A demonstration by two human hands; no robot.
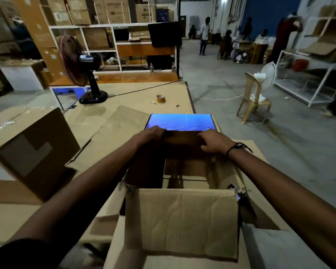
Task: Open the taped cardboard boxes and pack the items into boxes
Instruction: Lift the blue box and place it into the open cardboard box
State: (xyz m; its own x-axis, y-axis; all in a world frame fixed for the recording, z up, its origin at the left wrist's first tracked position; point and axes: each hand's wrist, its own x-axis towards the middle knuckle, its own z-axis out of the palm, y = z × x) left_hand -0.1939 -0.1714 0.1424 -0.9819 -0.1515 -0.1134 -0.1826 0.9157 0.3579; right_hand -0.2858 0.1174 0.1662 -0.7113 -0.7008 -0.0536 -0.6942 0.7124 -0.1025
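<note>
Both hands, left hand [152, 133] and right hand [213, 141], grip the open cardboard box's [180, 220] far flap [182, 139], just near the blue item [180, 122].

Dim warehouse, grey concrete floor [231, 78], white shelving [115, 45], plastic chair [252, 98]

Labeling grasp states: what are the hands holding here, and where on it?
Both the left hand and right hand grip the far flap of the open cardboard box, one near each end of its top edge.
</note>
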